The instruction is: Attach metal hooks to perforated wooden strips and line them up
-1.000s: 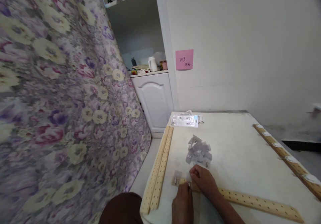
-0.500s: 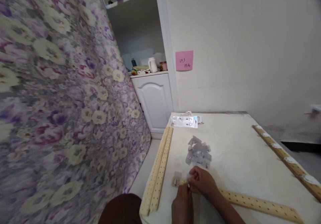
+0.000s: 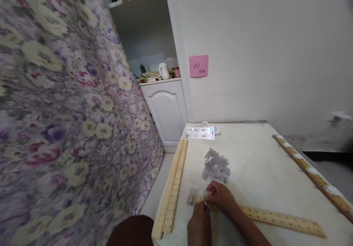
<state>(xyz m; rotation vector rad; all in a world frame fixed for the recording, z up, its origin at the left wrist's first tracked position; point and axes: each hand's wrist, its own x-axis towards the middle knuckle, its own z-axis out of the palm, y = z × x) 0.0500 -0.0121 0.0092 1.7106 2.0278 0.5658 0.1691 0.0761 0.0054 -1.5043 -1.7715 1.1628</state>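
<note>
A pale wooden strip with rows of holes (image 3: 281, 219) lies across the near part of the table, passing under my hands. My left hand (image 3: 199, 220) is closed at the strip's left part, fingertips by a small shiny metal piece (image 3: 206, 203). Against it, my right hand (image 3: 223, 197) pinches a small translucent square (image 3: 206, 193) that seems joined to this metal piece; the fingers hide the join. A similar clear square with a metal fitting (image 3: 192, 198) sits at the strip's left end. Beyond my hands lies a pile of such clear squares (image 3: 216, 167).
Two holed wooden strips (image 3: 174, 187) lie along the table's left edge. Another strip (image 3: 306, 165) carrying white round pieces runs down the right edge. A clear blister pack (image 3: 199, 133) lies at the back, near the wall. A floral curtain (image 3: 82, 128) hangs left.
The camera view has shifted slightly, so the scene sits a little further left. Both hands keep nearly the same pose at the strip, holding the same small piece.
</note>
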